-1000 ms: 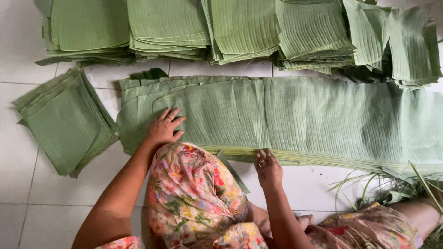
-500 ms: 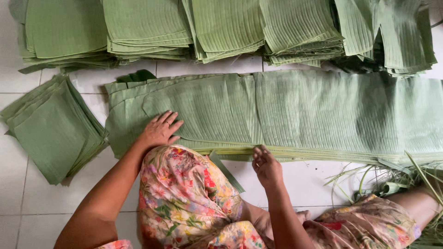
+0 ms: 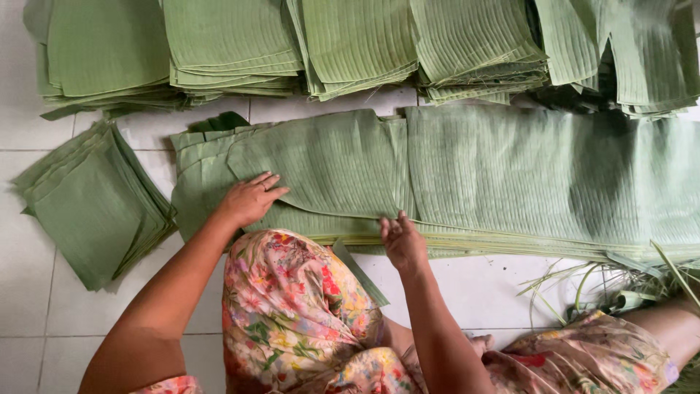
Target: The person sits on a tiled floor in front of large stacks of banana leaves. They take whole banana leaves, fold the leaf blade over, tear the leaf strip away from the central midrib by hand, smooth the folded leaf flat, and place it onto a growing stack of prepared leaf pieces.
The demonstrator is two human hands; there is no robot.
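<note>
Left hand: flat, fingers spread, pressing the top banana leaf sheet. Right hand: fingers at that sheet's near edge, seemingly pinching it; grip unclear. Sheet tops a long leaf pile on the tiled floor. Folded stacks beyond; square stack left.

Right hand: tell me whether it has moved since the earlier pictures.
Yes. The right hand has lifted the near edge of the long banana leaf strip, its fingertips now raised above the strip's front edge, where earlier it pressed flat on that edge.
</note>
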